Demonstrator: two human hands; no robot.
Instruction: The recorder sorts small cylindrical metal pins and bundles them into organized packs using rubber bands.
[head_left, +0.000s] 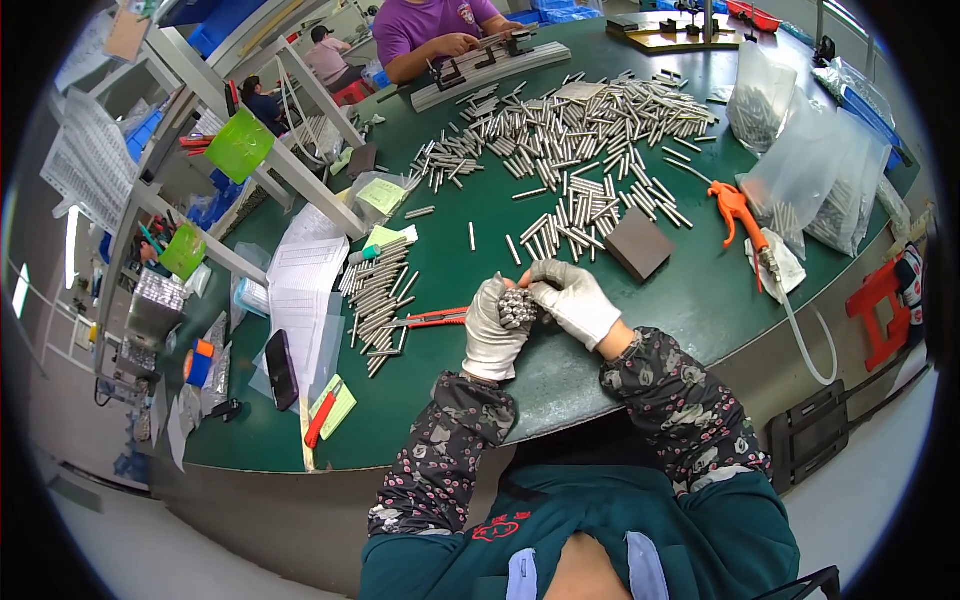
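Many short metal rods make up the bundle [516, 308] that the left grip [493, 334] is wrapped around; it stands roughly on end just in from the near edge of the desk [690, 300], rod ends facing up, probably so that they can be seen together and kept level. The right grip [574, 298] rests its fingertips against the bundle's far right rim, perhaps to steady or even the rods; whether it pinches a single rod I cannot tell. White gloves cover both, likely to keep the metal clean and the skin guarded. Off to the left, a red cutter [322, 420] lies on a pale slip and a phone [281, 370] on the papers [305, 262], apart from the metal. A red-handled tool [438, 317] lies just beside the left grip, within easy reach. Past it, rods lie side by side in a slanting row [376, 310], an order that would suit counting or picking up. A dark block [639, 243] sits at the near edge of the loose pile [600, 125], while an orange air gun [735, 205] lies to the right, its hose trailing off the desk, clear of both arms. Clear bags [850, 195] with rods inside stand beyond. Farthest off, a co-worker in purple [425, 35] handles a long metal fixture [490, 75].
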